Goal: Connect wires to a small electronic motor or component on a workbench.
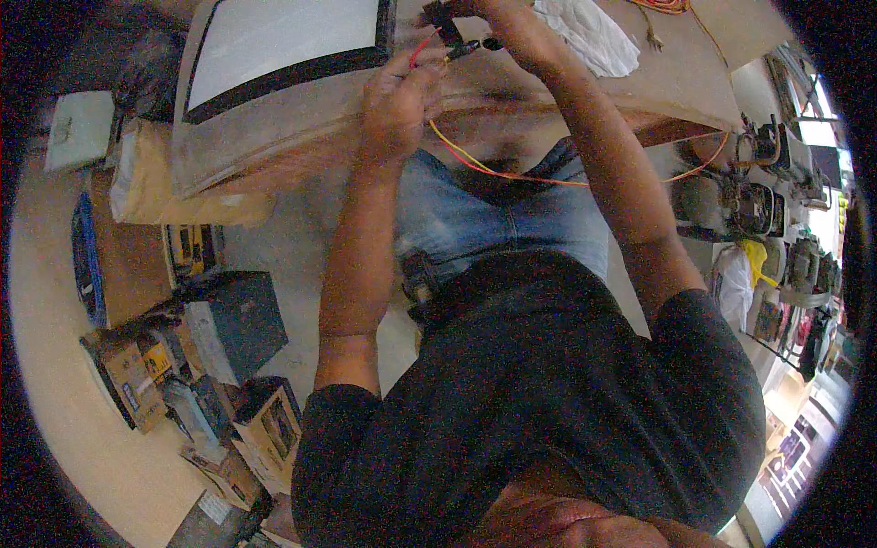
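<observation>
My left hand [399,105] is at the near edge of the worktable, its fingers closed on thin red and yellow wires [484,171]. The wires hang below the table edge, cross over my lap and run off to the right. My right hand [516,32] reaches in from the right at the top edge of the view, its fingers partly cut off. It appears to grip a small black part [444,20], which a short red lead joins. Between the hands is a slim black piece [464,50] with a yellowish tip; its kind is too small to tell.
A black-framed white panel [290,50] lies on the table [274,137] at left. To the right are a crumpled white cloth [594,36] and coiled orange cable [658,5]. Cartons and a dark box [239,320] stand on the floor at left; dark equipment [754,205] lines the right.
</observation>
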Demonstrator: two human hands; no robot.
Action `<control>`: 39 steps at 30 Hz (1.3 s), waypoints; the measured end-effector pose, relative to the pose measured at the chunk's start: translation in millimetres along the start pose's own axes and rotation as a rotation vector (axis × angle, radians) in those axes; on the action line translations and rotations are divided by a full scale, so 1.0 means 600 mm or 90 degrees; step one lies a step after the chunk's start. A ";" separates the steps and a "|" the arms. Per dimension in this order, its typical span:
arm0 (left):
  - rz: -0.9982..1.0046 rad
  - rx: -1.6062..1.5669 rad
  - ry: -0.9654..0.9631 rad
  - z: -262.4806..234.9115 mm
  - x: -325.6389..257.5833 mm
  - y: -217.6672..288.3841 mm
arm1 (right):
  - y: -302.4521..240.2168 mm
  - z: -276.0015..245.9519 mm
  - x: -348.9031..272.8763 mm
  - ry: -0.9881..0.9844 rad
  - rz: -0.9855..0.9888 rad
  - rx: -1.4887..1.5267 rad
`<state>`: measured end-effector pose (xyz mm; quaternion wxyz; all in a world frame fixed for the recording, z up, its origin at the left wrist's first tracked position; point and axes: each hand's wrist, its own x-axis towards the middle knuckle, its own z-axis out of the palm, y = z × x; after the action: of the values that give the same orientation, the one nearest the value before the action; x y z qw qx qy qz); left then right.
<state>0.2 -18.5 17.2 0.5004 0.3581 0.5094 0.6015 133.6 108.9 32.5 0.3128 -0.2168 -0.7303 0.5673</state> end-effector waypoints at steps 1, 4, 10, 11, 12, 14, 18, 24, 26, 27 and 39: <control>0.010 0.055 -0.007 -0.007 0.003 -0.001 | -0.028 0.009 -0.002 -0.005 -0.001 0.003; 0.057 0.079 0.022 0.000 0.002 -0.006 | -0.073 0.014 -0.014 0.017 0.131 -0.020; 0.097 0.117 0.031 0.010 -0.005 0.005 | -0.061 0.011 -0.002 0.009 0.150 -0.011; 0.096 0.117 0.031 0.007 0.002 -0.001 | -0.065 0.011 -0.001 0.003 0.140 0.003; 0.108 0.144 0.019 0.004 0.008 -0.006 | -0.066 0.012 -0.002 -0.005 0.129 0.019; 0.118 0.173 0.008 -0.002 0.014 -0.018 | -0.065 0.017 -0.001 0.015 0.106 0.027; 0.049 0.134 0.105 0.009 0.015 -0.012 | -0.079 0.020 -0.016 0.035 -0.003 0.037; -0.084 0.096 0.004 -0.007 0.036 -0.034 | -0.073 0.030 -0.023 0.073 -0.041 0.037; -0.063 0.090 -0.004 -0.005 0.034 -0.034 | -0.071 0.028 -0.023 0.088 0.015 0.064; -0.111 0.044 -0.003 -0.005 0.035 -0.034 | -0.071 0.025 -0.021 0.104 0.069 0.088; -0.210 -0.296 -0.261 -0.036 0.054 -0.028 | -0.106 0.038 -0.014 0.127 0.005 0.080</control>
<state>-24.1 6.8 -6.6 0.7511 0.2606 0.2988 0.5279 126.0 71.0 88.6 0.3943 -0.2553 -0.6578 0.5888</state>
